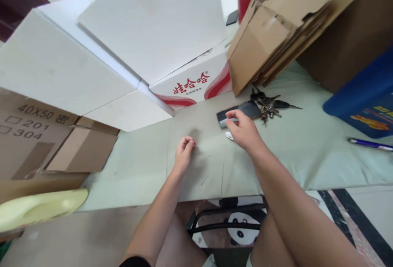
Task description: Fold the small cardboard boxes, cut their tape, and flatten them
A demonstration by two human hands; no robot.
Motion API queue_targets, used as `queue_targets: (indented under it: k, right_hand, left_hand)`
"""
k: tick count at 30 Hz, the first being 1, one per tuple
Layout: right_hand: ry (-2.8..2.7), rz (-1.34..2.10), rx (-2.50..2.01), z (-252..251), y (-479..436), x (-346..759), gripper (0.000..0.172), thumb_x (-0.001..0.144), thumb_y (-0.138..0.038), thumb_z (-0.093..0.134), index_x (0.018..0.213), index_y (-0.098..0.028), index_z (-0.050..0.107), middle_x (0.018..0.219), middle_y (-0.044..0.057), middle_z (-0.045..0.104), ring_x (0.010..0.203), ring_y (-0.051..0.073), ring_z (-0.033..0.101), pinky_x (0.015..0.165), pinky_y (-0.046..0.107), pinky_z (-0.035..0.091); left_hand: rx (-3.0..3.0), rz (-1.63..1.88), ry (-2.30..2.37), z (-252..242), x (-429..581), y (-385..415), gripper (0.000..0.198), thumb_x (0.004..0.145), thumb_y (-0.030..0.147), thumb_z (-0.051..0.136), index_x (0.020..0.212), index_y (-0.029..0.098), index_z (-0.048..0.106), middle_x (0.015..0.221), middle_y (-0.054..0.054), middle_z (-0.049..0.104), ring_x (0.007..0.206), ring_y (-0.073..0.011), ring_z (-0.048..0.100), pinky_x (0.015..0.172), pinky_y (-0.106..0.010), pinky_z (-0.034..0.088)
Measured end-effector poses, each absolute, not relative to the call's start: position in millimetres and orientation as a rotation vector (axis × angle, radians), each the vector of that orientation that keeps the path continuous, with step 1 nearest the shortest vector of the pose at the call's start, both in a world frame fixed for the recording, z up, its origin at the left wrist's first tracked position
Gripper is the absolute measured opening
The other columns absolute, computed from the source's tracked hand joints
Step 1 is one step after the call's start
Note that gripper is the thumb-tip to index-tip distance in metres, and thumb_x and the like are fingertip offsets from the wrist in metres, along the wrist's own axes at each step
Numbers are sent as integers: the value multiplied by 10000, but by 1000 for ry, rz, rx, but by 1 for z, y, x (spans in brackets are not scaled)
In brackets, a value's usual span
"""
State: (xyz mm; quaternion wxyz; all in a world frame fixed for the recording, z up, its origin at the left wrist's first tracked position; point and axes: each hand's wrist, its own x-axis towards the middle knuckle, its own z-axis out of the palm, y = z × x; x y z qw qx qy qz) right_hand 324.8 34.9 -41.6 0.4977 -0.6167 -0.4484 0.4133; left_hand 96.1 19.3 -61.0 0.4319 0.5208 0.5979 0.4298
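Observation:
My left hand (pixel 184 151) is closed in a pinch above the green-covered table. A faint thin dark line, like a thread or hair, curves just past its fingertips; whatever the pinch holds is too small to make out. To the right, my right hand (pixel 244 131) has its thumb and fingers closed on a small pale grey-blue object (pixel 224 123), whose kind I cannot tell. Behind that hand lies a dark smartphone (pixel 248 109), partly covered by the fingers. Beside the palm rests a small white piece (pixel 229 135). A bunch of keys (pixel 270 104) touches the phone's right end.
White cartons (pixel 129 111) with a red-lettered box (pixel 190 89) stand along the back. Folded cardboard (pixel 260 33) leans at back right. A blue container (pixel 362 99) and a purple pen (pixel 370 144) are at right. Brown boxes (pixel 80 148) and a pale yellow object (pixel 43 207) are at left.

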Motion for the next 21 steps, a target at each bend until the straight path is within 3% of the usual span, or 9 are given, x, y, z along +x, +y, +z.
queue_targets:
  k: [4, 8, 13, 16, 21]
  right_hand:
    - [-1276, 986, -1552, -56, 30, 305, 275, 797, -374, 573, 1001, -219, 670, 1097, 100, 740, 801, 213, 692, 838, 432, 569]
    - [-1477, 951, -1599, -63, 19, 291, 257, 789, -358, 571, 980, -220, 672, 1064, 106, 737, 830, 234, 705, 871, 455, 563]
    - [-1856, 747, -1511, -76, 1, 277, 288, 888, -448, 544, 1024, -240, 691, 1046, 116, 748, 962, 277, 728, 898, 456, 574]
    - [-2045, 601, -1468, -95, -5, 262, 302, 938, -464, 510, 1058, -249, 686, 1021, 121, 759, 936, 283, 737, 843, 449, 598]
    - [-2515, 133, -1206, -125, -11, 239, 346, 975, -381, 466, 1193, -191, 654, 1281, 200, 707, 1259, 418, 651, 1011, 619, 549]
  left_hand:
    - [1129, 1137, 1433, -76, 72, 6, 267, 812, 467, 681, 738, 211, 685, 823, -44, 693, 774, -175, 607, 760, -291, 479]
    - [1012, 1164, 1322, -75, 67, 0, 250, 793, 462, 723, 803, 215, 762, 893, -77, 766, 811, -204, 668, 814, -324, 520]
    - [855, 1294, 1270, -64, 51, 4, 215, 843, 385, 657, 793, 202, 758, 892, -81, 783, 752, -163, 693, 792, -293, 531]
    - [650, 1436, 1105, -55, 28, 9, 196, 867, 350, 626, 853, 188, 736, 851, -63, 775, 704, -142, 687, 772, -281, 514]
    - [428, 1555, 1000, -38, -13, 1, 226, 818, 393, 642, 834, 170, 677, 738, -40, 718, 636, -143, 658, 726, -288, 483]
